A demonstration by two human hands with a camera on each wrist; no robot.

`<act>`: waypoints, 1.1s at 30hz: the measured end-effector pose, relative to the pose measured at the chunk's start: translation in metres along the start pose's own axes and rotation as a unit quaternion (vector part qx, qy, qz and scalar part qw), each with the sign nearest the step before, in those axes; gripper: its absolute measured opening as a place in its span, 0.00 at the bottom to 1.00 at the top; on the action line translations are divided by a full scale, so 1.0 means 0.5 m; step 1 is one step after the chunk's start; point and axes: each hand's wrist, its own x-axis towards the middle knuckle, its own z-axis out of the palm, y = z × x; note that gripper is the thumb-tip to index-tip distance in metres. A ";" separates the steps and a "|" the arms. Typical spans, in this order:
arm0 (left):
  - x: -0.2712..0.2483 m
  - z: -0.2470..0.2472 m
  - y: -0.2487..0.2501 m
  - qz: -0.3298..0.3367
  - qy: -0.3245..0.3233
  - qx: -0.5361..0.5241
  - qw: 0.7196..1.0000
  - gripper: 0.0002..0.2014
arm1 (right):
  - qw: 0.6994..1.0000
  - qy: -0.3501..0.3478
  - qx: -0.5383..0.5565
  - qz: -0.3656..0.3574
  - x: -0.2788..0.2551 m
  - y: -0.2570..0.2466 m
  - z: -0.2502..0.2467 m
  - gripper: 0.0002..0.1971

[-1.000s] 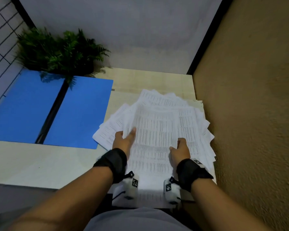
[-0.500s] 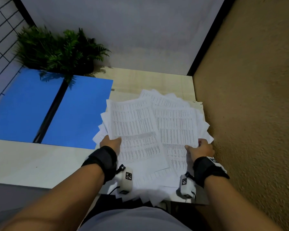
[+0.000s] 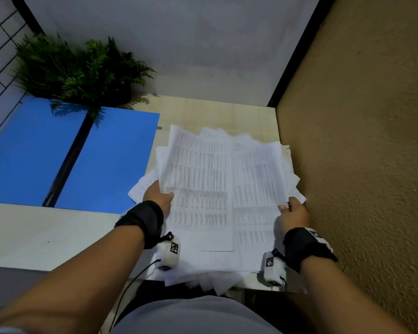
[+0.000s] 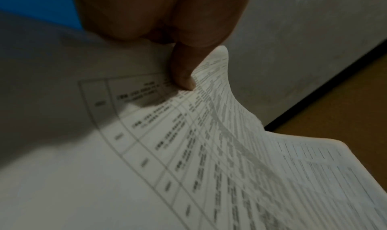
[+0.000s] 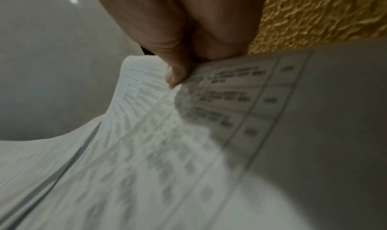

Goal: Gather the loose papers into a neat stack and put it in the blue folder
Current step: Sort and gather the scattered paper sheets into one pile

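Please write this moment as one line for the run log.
left hand: grips papers | right hand: grips papers | papers: fanned | folder: open

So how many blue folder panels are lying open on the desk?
2. The left panel lies by the wire grid; the right panel sits beside the papers. A dark spine runs between them. The plant overhangs their far edges, hiding part.

Printed matt papers (image 3: pixel 217 189), rough textured wall (image 3: pixel 362 165)
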 end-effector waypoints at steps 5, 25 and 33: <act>-0.004 0.015 -0.006 -0.018 -0.094 0.050 0.994 0.23 | 0.992 -0.125 0.015 0.025 -0.022 0.003 0.064 0.09; -0.038 0.052 -0.052 -0.005 0.009 0.016 1.000 0.20 | 0.983 -0.170 -0.026 -0.064 -0.093 -0.052 0.162 0.10; -0.009 -0.082 -0.054 -0.092 0.155 0.065 0.981 0.18 | 0.979 0.018 0.123 0.162 -0.005 -0.059 0.161 0.45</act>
